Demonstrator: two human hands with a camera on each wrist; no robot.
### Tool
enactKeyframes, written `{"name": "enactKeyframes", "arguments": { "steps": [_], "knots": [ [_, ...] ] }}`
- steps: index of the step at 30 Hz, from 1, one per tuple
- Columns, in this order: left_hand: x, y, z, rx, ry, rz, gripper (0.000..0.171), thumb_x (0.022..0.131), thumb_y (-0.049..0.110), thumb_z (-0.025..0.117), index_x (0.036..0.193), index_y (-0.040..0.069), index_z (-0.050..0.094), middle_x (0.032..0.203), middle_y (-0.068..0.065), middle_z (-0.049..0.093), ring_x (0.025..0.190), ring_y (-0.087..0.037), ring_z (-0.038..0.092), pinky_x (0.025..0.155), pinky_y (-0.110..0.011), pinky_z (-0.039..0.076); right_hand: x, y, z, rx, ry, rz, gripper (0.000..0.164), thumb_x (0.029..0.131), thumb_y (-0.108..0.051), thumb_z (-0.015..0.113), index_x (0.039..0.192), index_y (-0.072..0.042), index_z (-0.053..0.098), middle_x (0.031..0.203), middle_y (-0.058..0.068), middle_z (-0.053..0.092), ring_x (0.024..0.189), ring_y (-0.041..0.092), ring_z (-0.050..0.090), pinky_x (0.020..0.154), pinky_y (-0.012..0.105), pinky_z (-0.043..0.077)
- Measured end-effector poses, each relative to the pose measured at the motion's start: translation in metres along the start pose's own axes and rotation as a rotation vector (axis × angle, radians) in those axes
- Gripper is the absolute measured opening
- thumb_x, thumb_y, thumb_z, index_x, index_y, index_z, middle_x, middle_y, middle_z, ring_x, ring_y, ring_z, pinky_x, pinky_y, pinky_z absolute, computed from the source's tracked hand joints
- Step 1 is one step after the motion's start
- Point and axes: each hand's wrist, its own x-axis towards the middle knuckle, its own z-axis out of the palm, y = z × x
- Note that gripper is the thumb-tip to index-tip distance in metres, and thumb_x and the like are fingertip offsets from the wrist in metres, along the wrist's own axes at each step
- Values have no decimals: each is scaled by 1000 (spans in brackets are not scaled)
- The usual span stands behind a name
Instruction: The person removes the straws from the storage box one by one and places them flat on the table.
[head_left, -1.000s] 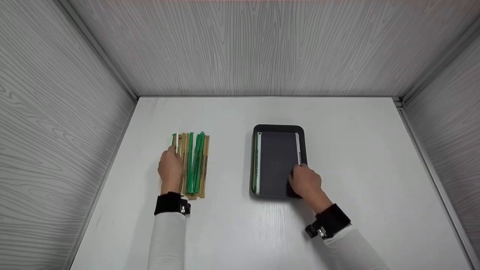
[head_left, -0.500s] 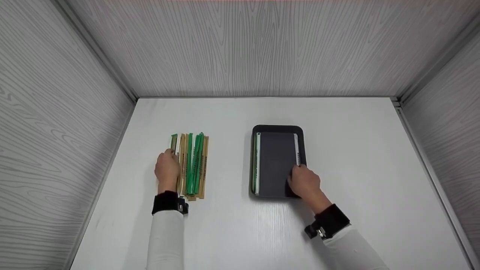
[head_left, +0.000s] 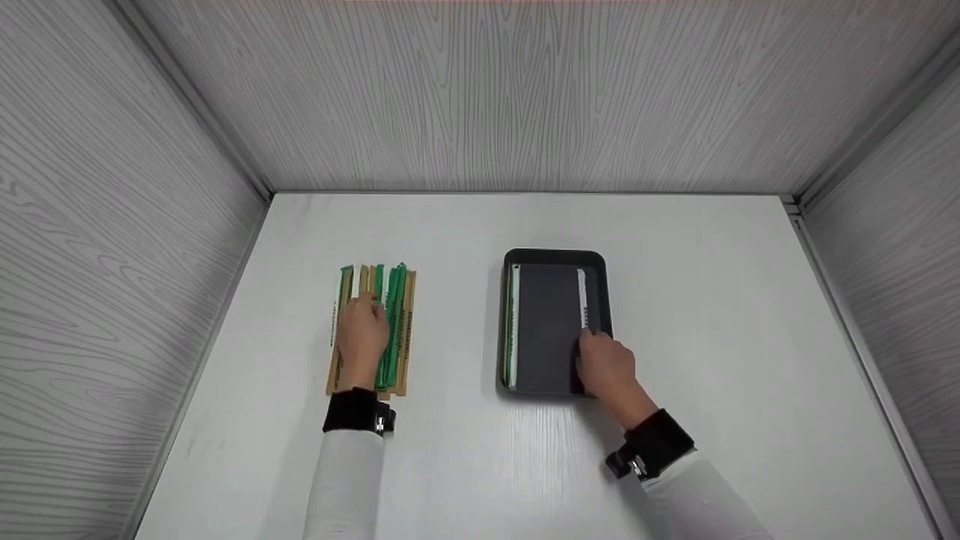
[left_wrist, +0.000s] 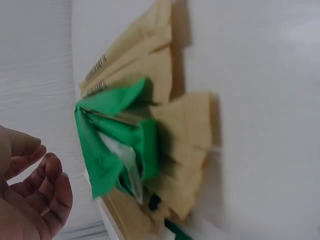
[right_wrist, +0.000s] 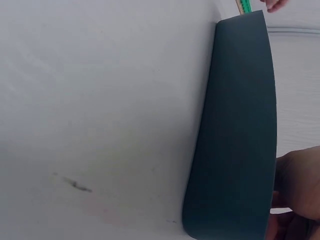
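Note:
Long slim wrapped packets with dark print lie side by side at the left, with green (head_left: 395, 322), brown (head_left: 409, 337) and white wrappers among them. My left hand (head_left: 362, 334) is over the middle of this bunch; in the left wrist view its fingers bend loosely, with nothing between thumb and fingertips. To the right is a black rectangular tray (head_left: 555, 256). Inside it, my right hand (head_left: 609, 367) pinches the near part of a white wrapped packet (head_left: 583, 296); its fingertips are hidden. Along the tray's left wall lie a white packet (head_left: 514, 330) and some green.
A white table (head_left: 450, 457) bears everything. Grey wood-grain panels (head_left: 480, 97) rise at the back and both sides. The tray's dark outer wall (right_wrist: 235, 125) stands between the right wrist camera and the tray's inside.
My left hand has gone from the bunch's left edge rightward over its middle, uncovering brown and white packets there. My right hand has shifted the white packet slightly left, away from the tray's right wall.

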Motion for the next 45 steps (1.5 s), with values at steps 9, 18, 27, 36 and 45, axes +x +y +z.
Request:
{"name": "enactKeyframes", "arguments": {
  "steps": [9,18,27,36,45],
  "knots": [
    [-16,35,17,-27,-27,105,25,98,9,56,119,1,66,98,-14,64,82,-26,61,67,-40,50,4,-7,6,-50,-48,-2,47,74,5,78,118,9,60,91,22,65,73,33,66,51,40,53],
    [-25,66,28,-77,-54,181,20,96,8,60,113,2,68,84,-8,60,74,-22,57,64,-38,47,11,-4,13,89,23,19,22,87,8,60,108,10,60,82,24,65,70,34,67,51,40,53],
    [-34,87,33,-95,-131,253,20,94,11,64,112,3,68,82,-5,60,72,-19,56,65,-35,47,6,-3,12,247,-29,12,16,84,9,61,94,2,51,65,11,55,53,22,59,43,32,47],
    [-42,105,37,-195,-234,248,21,94,10,64,114,3,68,82,-3,60,70,-17,56,63,-34,47,5,-5,7,364,-133,78,16,87,3,64,100,5,54,72,10,58,56,18,61,48,32,50],
    [-48,124,50,-416,-357,139,27,96,12,62,121,2,65,89,-6,69,77,-19,66,67,-32,51,6,-16,-3,638,31,45,24,91,-3,63,113,4,62,84,8,68,54,12,61,51,29,51]
  ]
}}
